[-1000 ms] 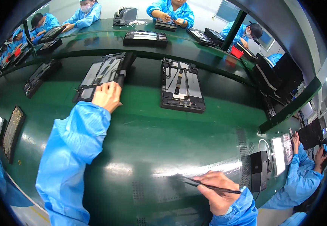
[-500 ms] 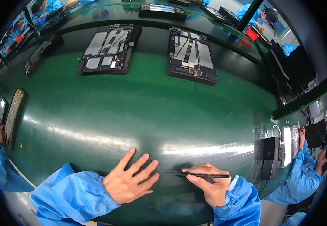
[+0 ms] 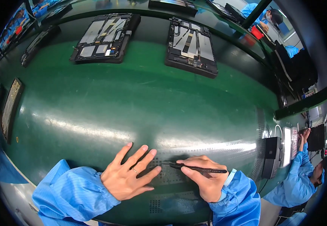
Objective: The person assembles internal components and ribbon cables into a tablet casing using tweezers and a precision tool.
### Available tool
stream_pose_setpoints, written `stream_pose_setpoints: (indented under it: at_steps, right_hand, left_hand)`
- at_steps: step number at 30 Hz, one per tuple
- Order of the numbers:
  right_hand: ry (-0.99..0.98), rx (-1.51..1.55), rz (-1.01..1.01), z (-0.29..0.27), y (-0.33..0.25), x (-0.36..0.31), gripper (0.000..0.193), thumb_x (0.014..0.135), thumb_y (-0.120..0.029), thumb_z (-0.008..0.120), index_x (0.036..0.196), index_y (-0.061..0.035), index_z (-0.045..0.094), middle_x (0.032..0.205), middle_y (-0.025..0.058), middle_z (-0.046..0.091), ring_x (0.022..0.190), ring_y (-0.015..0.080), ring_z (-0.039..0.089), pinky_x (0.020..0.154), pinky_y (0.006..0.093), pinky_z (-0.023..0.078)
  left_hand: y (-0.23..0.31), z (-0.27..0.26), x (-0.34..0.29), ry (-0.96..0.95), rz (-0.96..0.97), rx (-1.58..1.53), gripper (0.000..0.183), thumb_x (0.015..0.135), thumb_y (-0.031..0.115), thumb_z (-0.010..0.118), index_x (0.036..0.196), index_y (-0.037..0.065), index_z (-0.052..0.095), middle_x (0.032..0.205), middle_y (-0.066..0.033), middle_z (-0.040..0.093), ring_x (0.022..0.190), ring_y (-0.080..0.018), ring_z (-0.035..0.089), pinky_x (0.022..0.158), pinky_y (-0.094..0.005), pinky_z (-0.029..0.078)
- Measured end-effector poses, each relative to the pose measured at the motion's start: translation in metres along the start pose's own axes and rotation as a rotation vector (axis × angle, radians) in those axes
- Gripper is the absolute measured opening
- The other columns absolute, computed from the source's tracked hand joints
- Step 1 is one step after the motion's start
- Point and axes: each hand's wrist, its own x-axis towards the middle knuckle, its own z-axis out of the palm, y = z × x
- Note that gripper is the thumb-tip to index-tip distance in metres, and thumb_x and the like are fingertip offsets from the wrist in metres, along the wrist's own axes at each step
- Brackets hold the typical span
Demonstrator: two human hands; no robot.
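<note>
My left hand (image 3: 129, 175) lies palm down with its fingers spread, holding nothing; a ring is on one finger. It rests at the left end of a clear plastic sheet (image 3: 227, 150) marked with rows of small dots and dark squares. Black tweezers (image 3: 208, 170) are pinched between the thumb and fingers of my right hand (image 3: 206, 180). Their thin tips point left, low over the sheet, close to my left fingertips. Whether the tips grip anything is too small to tell.
Two opened tablet-like devices (image 3: 104, 37) (image 3: 191, 47) lie on the far side of the green table (image 3: 107, 98). A black box (image 3: 270, 158) and a lit white panel (image 3: 286, 147) stand at the right. Co-workers in blue sit on both sides. A black-edged tray (image 3: 12, 109) lies left.
My right hand has shifted slightly left and up with the tweezers, bringing the tips nearer my left fingers. My left hand stays spread on the table. The view has tilted slightly.
</note>
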Motion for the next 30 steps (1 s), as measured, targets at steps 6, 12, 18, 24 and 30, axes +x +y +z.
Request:
stream_pose_setpoints:
  at_steps: [6, 12, 18, 24, 30]
  right_hand:
    - [0.011, -0.021, 0.015, -0.007, 0.004, 0.0, 0.012, 0.07, 0.005, 0.06, 0.082, 0.005, 0.06, 0.08, 0.0143, 0.06, 0.071, 0.0176, 0.057, 0.065, 0.0254, 0.045]
    - [0.016, -0.042, 0.003, -0.015, 0.009, -0.004, 0.013, 0.07, 0.004, 0.061, 0.083, 0.0043, 0.061, 0.076, 0.0122, 0.059, 0.065, 0.0153, 0.056, 0.059, 0.0231, 0.044]
    - [0.01, -0.031, 0.038, -0.019, 0.008, -0.004, 0.013, 0.07, 0.004, 0.061, 0.083, 0.0042, 0.061, 0.076, 0.012, 0.059, 0.065, 0.0153, 0.056, 0.06, 0.0236, 0.044]
    - [0.027, -0.013, 0.073, -0.023, 0.012, -0.007, 0.012, 0.07, 0.004, 0.061, 0.083, 0.0041, 0.062, 0.077, 0.0123, 0.06, 0.067, 0.0151, 0.056, 0.06, 0.0235, 0.044]
    - [0.128, 0.22, 0.228, -0.027, 0.018, -0.009, 0.007, 0.071, 0.006, 0.057, 0.078, 0.0065, 0.06, 0.079, 0.0133, 0.061, 0.07, 0.0159, 0.057, 0.067, 0.025, 0.044]
  left_hand:
    - [0.007, 0.008, 0.004, -0.022, 0.011, 0.028, 0.047, 0.065, 0.043, 0.062, 0.106, 0.021, 0.054, 0.125, -0.0104, 0.038, 0.116, -0.0282, 0.035, 0.093, -0.0503, 0.028]
    - [0.012, 0.009, 0.008, -0.004, 0.05, 0.026, 0.047, 0.066, 0.04, 0.062, 0.105, 0.015, 0.055, 0.126, -0.0076, 0.038, 0.114, -0.0286, 0.036, 0.091, -0.0517, 0.03]
    - [0.015, 0.012, 0.011, 0.003, 0.044, 0.012, 0.048, 0.066, 0.041, 0.063, 0.106, 0.015, 0.054, 0.127, -0.0057, 0.037, 0.115, -0.0285, 0.035, 0.09, -0.0519, 0.031]
    - [0.019, 0.014, 0.015, 0.005, 0.042, 0.014, 0.048, 0.066, 0.041, 0.063, 0.106, 0.015, 0.054, 0.126, -0.0056, 0.037, 0.115, -0.0283, 0.035, 0.09, -0.0519, 0.031]
    - [0.023, 0.018, 0.022, 0.018, 0.051, 0.014, 0.048, 0.066, 0.041, 0.063, 0.105, 0.016, 0.055, 0.126, -0.0057, 0.037, 0.114, -0.0282, 0.036, 0.09, -0.0521, 0.031]
